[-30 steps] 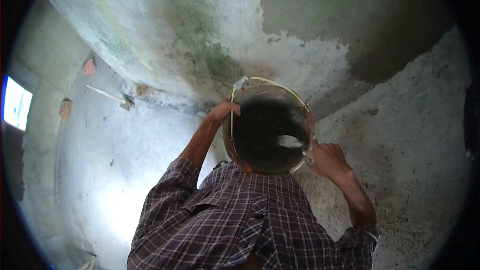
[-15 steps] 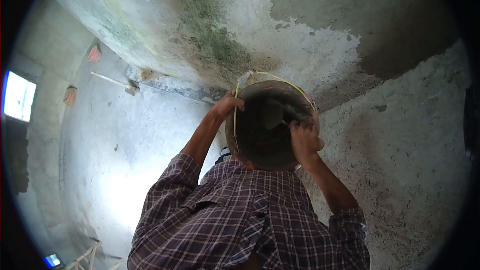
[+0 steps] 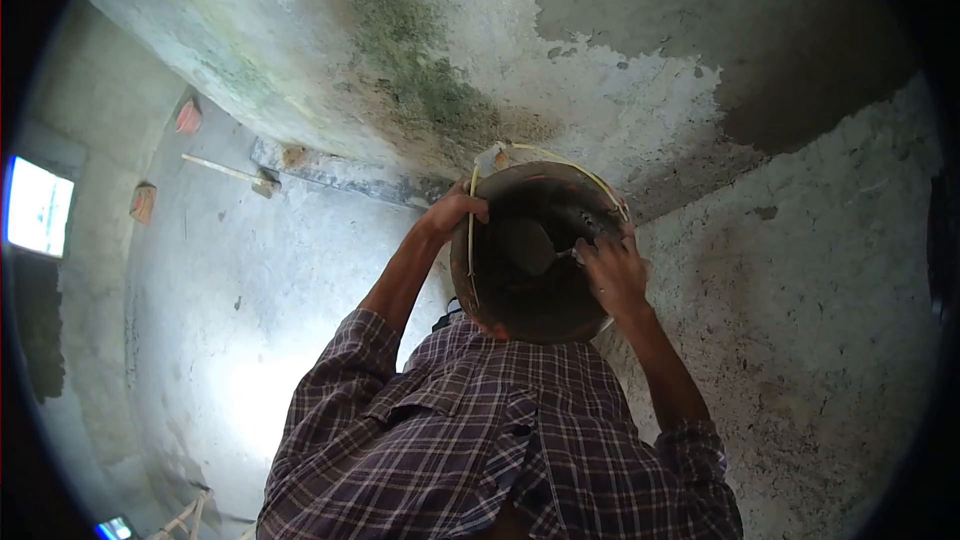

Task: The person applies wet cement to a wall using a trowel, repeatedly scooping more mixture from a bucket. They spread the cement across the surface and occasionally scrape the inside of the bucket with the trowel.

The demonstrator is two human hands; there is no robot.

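A dark round bucket point(image 3: 540, 315) is held against the front of my body, its mouth facing up toward me. My left hand point(image 3: 456, 211) grips its left rim, thumb over the edge, beside the thin yellowish handle point(image 3: 570, 160). My right hand point(image 3: 615, 275) is closed on a trowel point(image 3: 528, 246), whose rounded blade lies inside the bucket near its middle. Shadow hides most of the bucket's inside, and what it contains is hard to make out.
Ahead rises a wall with green stains point(image 3: 410, 60) and a darker plastered patch point(image 3: 700, 20); another rough wall point(image 3: 770, 340) stands at right. On the floor at left lie a long-handled tool point(image 3: 225, 168), a reddish bucket point(image 3: 188, 117) and an orange-brown block point(image 3: 143, 202).
The trowel blade has shifted slightly left and down inside the bucket, and my right hand has turned with it. My left hand keeps its hold on the rim.
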